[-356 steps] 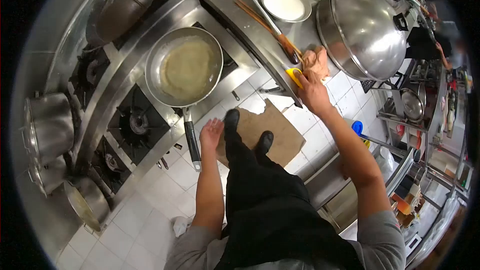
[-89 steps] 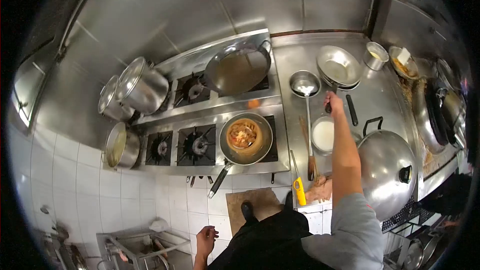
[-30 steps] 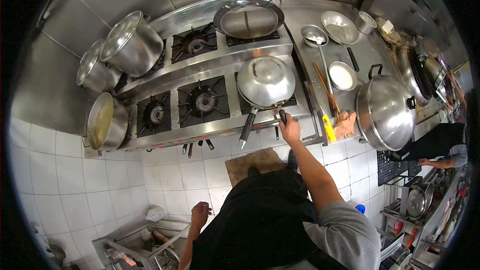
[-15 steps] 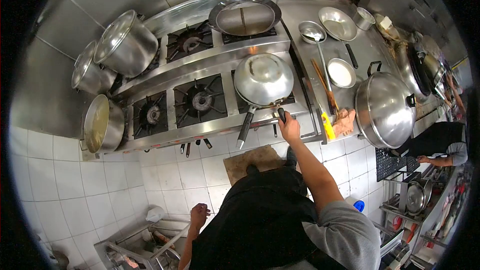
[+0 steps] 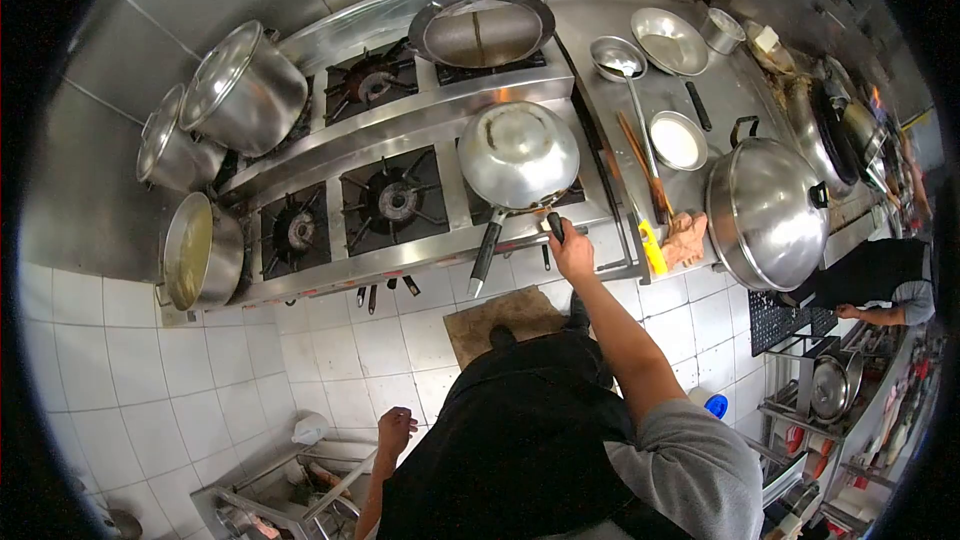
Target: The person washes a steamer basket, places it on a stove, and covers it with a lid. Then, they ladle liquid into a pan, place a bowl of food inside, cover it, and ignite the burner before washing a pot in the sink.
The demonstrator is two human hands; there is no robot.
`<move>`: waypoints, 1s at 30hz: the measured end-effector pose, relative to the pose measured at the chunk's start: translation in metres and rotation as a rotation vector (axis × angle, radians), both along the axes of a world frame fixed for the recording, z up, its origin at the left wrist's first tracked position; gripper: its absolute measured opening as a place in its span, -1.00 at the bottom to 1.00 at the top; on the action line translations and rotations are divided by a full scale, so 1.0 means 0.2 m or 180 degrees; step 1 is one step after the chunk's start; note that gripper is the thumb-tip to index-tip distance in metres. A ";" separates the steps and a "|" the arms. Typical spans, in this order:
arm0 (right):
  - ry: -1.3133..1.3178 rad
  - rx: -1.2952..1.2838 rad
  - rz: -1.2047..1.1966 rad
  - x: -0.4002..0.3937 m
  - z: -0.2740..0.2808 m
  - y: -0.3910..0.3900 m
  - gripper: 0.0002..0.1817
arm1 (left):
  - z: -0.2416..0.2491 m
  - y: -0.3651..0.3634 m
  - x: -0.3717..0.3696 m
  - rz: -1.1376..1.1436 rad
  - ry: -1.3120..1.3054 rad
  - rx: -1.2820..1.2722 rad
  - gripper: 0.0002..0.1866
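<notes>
My right hand [image 5: 573, 253] is closed round a black pan handle [image 5: 556, 227] at the front edge of the stove. That handle leads to a frying pan covered by an upturned domed metal pan [image 5: 520, 155] on the front right burner. A second, longer black handle [image 5: 486, 252] sticks out over the stove's front, left of my hand. The lower pan's inside is hidden. Low on the left, my left hand [image 5: 397, 429] hangs beside my black apron, fingers loosely bent and apart, with nothing seen in it.
Large pots [image 5: 245, 90] and an open pot of yellowish liquid [image 5: 190, 252] stand left. A wide pan [image 5: 482, 30] sits behind. The right counter bears a ladle [image 5: 640, 115], a white bowl [image 5: 678, 141], a yellow-handled tool [image 5: 652, 248] and a domed lidded pot [image 5: 765, 215]. Another person [image 5: 870, 280] works far right.
The view has shifted slightly, so the stove and counter sit a little further left. My right hand keeps its grip on the handle; my left hand hangs as before.
</notes>
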State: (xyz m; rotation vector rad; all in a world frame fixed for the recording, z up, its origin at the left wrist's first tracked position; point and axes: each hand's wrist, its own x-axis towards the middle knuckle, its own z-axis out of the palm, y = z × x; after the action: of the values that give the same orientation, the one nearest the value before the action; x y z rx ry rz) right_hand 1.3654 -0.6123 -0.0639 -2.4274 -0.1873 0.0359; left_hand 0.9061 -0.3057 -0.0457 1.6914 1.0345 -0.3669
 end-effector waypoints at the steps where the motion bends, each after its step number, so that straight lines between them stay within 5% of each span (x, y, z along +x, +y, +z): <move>1: -0.0006 -0.0002 -0.0008 0.01 -0.02 0.00 -0.65 | 0.03 -0.01 0.02 0.0009 0.0116 0.0002 -0.78; 21: -0.0236 0.0400 0.0055 -0.03 0.02 -0.03 -0.61 | 0.00 0.02 0.03 0.0108 0.0120 -0.0148 -0.81; 30: 0.0046 0.0077 0.0101 0.02 0.02 -0.04 -0.60 | 0.07 0.00 0.06 -0.0752 -0.0054 0.0277 -0.79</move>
State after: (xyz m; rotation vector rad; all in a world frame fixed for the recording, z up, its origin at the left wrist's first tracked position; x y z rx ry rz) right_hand 1.3704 -0.6209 -0.0593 -2.3995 -0.2186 0.0650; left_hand 0.9189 -0.3049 -0.0326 1.8984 0.8502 -0.4647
